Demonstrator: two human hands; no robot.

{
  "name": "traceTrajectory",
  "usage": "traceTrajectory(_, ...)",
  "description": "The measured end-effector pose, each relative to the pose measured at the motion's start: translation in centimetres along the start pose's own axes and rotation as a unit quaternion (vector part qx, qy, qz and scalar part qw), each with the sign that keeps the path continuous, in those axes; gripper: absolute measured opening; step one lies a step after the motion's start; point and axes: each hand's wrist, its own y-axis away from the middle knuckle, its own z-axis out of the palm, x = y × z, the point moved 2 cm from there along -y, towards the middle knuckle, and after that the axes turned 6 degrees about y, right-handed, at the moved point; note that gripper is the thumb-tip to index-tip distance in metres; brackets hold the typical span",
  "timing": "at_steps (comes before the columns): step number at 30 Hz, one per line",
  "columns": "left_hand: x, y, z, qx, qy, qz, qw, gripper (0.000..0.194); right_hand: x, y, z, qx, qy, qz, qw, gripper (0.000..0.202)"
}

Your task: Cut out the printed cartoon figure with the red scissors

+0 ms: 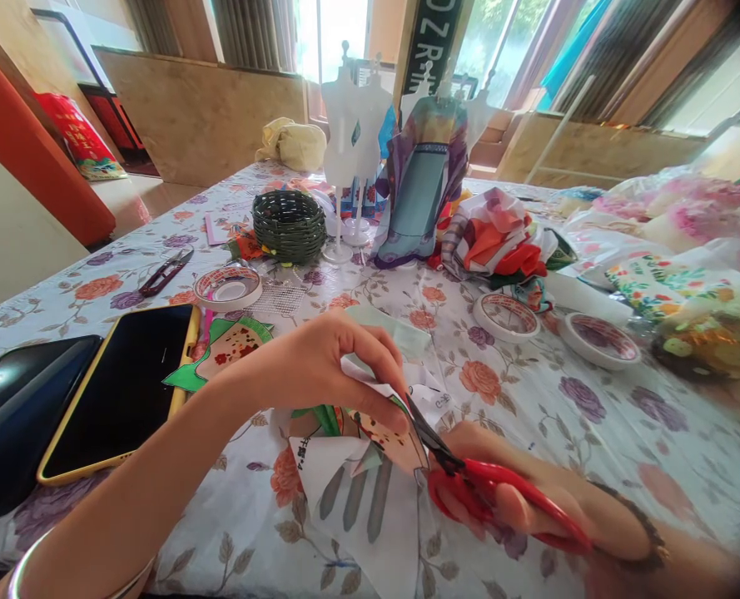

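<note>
- Printed white cloth [366, 499], marked with grey stripes, lies folded right below the left hand [325, 358], its lower part spread toward the bottom of my view.
- On the left, I have little room: the yellow-cased phone [116, 391] and a green-edged cutout [232, 349] sit close beside the forearm.
- Rightward I get more play, over the floral tablecloth [532, 408], up to two tape rolls [507, 318] [600, 339].
- Ahead, past the knuckles, the woven basket [289, 225] and the mannequins [346, 125] bound my reach; the table's left edge runs off diagonally.
- My left grip pinches the cloth's upper part between thumb and fingers.
- My right hand [519, 507] is closed around the red-handled scissors [450, 462]; the blades lie along the cloth's right side, tips just beside the left fingertips. I cannot tell how wide they stand.
</note>
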Motion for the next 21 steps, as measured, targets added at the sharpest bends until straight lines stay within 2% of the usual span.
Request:
traceTrajectory(2, -0.1, 0.0, 0.1, 0.0, -0.003, -0.004, 1.0, 0.011, 0.5, 0.0, 0.1, -0.017, -0.014, -0.006, 1.0, 0.062)
traceTrajectory(4, -0.1, -0.1, 0.1, -0.002, -0.005, -0.006, 1.0, 0.01, 0.8, 0.0, 0.0, 0.027, -0.007, 0.004, 1.0, 0.062)
traceTrajectory(6, 0.0, -0.1, 0.1, -0.003, -0.005, -0.006, 1.0, 0.009, 0.8, 0.0, 0.1, 0.037, -0.003, 0.011, 0.999, 0.064)
traceTrajectory(15, 0.2, -0.1, 0.0, 0.015, 0.009, -0.012, 1.0, 0.01, -0.1, -0.2, -0.4, -0.004, 0.036, 0.029, 0.999, 0.068)
traceTrajectory(18, 0.0, -0.1, 0.1, 0.008, 0.011, -0.014, 1.0, 0.011, 0.0, -0.2, -0.2, 0.015, 0.025, 0.037, 0.999, 0.067)
traceTrajectory(21, -0.1, -0.1, 0.3, 0.012, 0.012, -0.02, 1.0, 0.01, -0.2, -0.1, -0.1, 0.008, 0.021, 0.036, 0.999, 0.066)
